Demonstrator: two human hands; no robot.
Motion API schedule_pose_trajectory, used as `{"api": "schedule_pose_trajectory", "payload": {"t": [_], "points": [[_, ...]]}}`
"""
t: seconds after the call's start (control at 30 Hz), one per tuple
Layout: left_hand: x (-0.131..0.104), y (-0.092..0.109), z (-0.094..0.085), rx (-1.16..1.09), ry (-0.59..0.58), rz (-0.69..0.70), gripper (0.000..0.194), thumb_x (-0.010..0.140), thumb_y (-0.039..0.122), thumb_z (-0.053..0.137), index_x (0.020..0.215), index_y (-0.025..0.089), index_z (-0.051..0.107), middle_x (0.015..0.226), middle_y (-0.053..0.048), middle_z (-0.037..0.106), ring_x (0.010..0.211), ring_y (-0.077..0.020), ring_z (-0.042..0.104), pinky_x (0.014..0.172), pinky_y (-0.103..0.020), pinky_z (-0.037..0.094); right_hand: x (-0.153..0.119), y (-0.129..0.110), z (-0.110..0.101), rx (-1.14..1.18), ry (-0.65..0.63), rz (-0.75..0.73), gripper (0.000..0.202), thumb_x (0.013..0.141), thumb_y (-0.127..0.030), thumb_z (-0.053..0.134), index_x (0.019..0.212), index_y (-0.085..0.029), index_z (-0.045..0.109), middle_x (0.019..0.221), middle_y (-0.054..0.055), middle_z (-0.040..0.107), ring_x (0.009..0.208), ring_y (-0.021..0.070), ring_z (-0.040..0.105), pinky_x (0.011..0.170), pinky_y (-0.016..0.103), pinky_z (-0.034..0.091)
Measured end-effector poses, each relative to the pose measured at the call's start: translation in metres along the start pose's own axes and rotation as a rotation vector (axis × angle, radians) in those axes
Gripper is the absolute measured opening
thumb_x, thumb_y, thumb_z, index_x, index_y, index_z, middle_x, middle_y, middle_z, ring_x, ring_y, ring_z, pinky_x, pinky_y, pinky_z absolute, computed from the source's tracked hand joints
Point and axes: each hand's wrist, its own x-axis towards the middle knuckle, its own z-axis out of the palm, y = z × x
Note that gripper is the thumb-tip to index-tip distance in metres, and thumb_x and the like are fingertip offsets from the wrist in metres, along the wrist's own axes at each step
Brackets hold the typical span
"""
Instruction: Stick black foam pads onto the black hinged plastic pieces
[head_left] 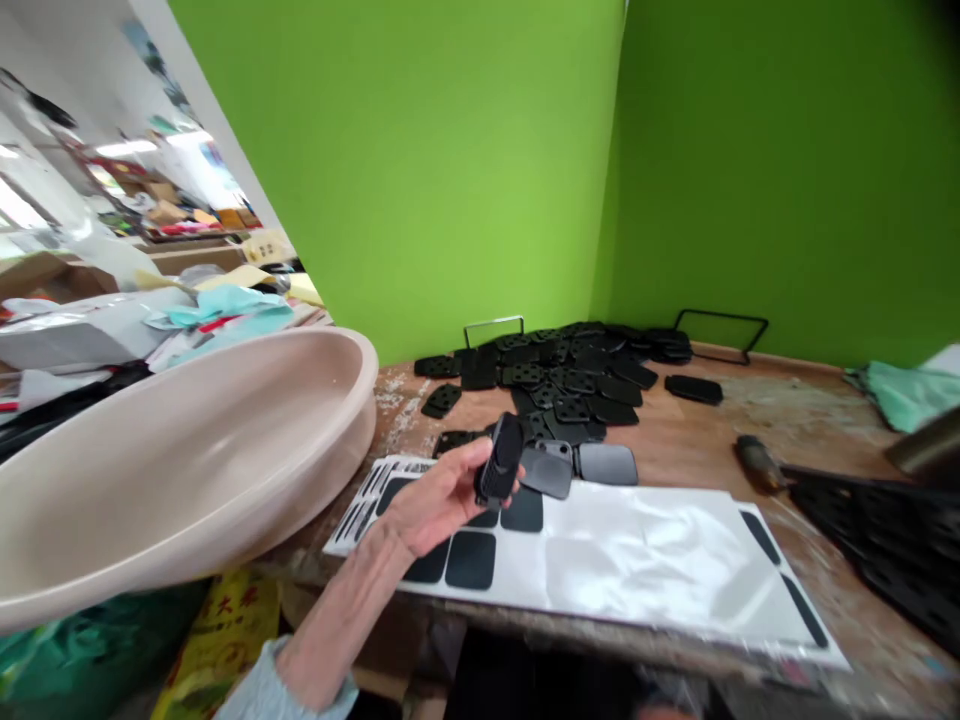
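Left hand point(442, 493) grips small black plate point(501, 460), held up over white sticker sheet point(637, 560). Pile of black plates point(577, 385) at 12 o'clock. Big pink bowl point(187, 450) at 9 o'clock. Right hand unseen.

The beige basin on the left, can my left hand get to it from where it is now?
Probably yes. The left hand holds a black plate just right of the beige basin, with nothing between them, though it would have to set down or drop the plate.
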Motion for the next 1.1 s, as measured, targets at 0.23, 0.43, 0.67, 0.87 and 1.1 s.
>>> {"api": "schedule_pose_trajectory", "payload": {"t": [0.23, 0.43, 0.67, 0.87, 1.1], "points": [[-0.11, -0.04, 0.067, 0.163, -0.048, 0.229, 0.056, 0.067, 0.027, 0.075, 0.121, 0.028, 0.06, 0.116, -0.006, 0.061, 0.11, -0.0257, 0.051, 0.1, -0.04, 0.038, -0.075, -0.023, 0.018, 0.454, 0.015, 0.199, 0.041, 0.085, -0.059, 0.048, 0.091, -0.02, 0.058, 0.062, 0.001, 0.058, 0.049, 0.0119, 0.048, 0.045, 0.024, 0.039], [-0.146, -0.085, 0.092, -0.049, 0.161, -0.032, 0.063, 0.07, 0.038, 0.073, 0.129, 0.03, 0.052, 0.126, -0.008, 0.053, 0.116, -0.0265, 0.048, 0.103, -0.041, 0.035, -0.087, -0.011, 0.04, 0.044, 0.17, 0.048, 0.021, 0.087, -0.039, 0.056, 0.086, -0.019, 0.061, 0.057, -0.002, 0.055, 0.048, 0.0116, 0.049, 0.046, 0.022, 0.041], [-0.162, -0.094, 0.11, -1.003, 0.034, -0.433, 0.064, 0.079, 0.046, 0.064, 0.136, 0.027, 0.043, 0.098, -0.007, 0.065, 0.093, -0.0206, 0.062, 0.083, -0.032, 0.047, -0.117, 0.013, 0.048, -0.379, 0.006, -0.558, 0.049, 0.087, -0.01, 0.044, 0.134, -0.022, 0.046, 0.124, 0.009, 0.059, 0.11, 0.0252, 0.053, 0.089, 0.039, 0.049], [-0.17, -0.094, 0.097, -1.006, -0.115, -0.454, 0.083, 0.075, 0.039, 0.072, 0.145, 0.033, 0.027, 0.101, -0.005, 0.064, 0.088, -0.0192, 0.063, 0.085, -0.036, 0.046, -0.127, 0.022, 0.042, -0.372, -0.022, -0.608, 0.053, 0.086, -0.008, 0.042, 0.137, -0.021, 0.042, 0.131, 0.01, 0.054, 0.12, 0.0274, 0.047, 0.09, 0.042, 0.048], [-0.177, -0.106, 0.096, -0.969, -0.182, -0.466, 0.078, 0.074, 0.036, 0.071, 0.142, 0.026, 0.035, 0.089, -0.004, 0.064, 0.075, -0.0155, 0.059, 0.075, -0.033, 0.046, -0.132, 0.004, 0.021, -0.315, -0.038, -0.393, 0.03, 0.088, -0.014, 0.048, 0.115, -0.024, 0.057, 0.107, 0.006, 0.064, 0.095, 0.0202, 0.061, 0.079, 0.029, 0.051]]}}
